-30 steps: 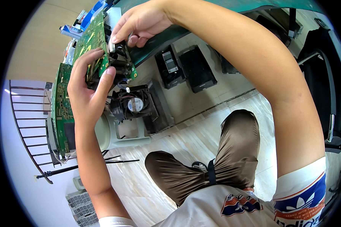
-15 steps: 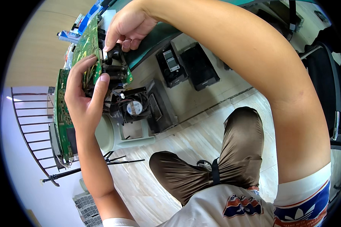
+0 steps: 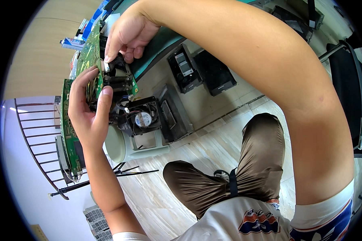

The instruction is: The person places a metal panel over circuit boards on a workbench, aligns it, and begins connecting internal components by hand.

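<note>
A green circuit board [image 3: 89, 52] stands on edge at the upper left. My left hand [image 3: 87, 120] is closed round its lower part, thumb on the component side and fingers on the other face. From above, my right hand [image 3: 130, 34] reaches over with thumb and forefinger closed on a small white connector [image 3: 106, 67] on the board; its other fingers are curled. Black cylindrical parts [image 3: 118, 83] sit beside the connector. Below them hangs a black cooling fan [image 3: 142, 119] with a pale round hub. Another green board [image 3: 70, 150] lies behind my left wrist.
A green mat [image 3: 153, 54] covers the table edge. Two black trays [image 3: 217, 76] lie below it, one holding a grey device. A black box [image 3: 177, 116] and a pale stool [image 3: 116, 146] are under the fan. A blue-and-white can [image 3: 73, 43] stands far left, and a black chair [image 3: 344, 92] at right.
The whole view has shifted slightly. Both hands keep their grip on the board and the connector, with only small movement of the right fingertips.
</note>
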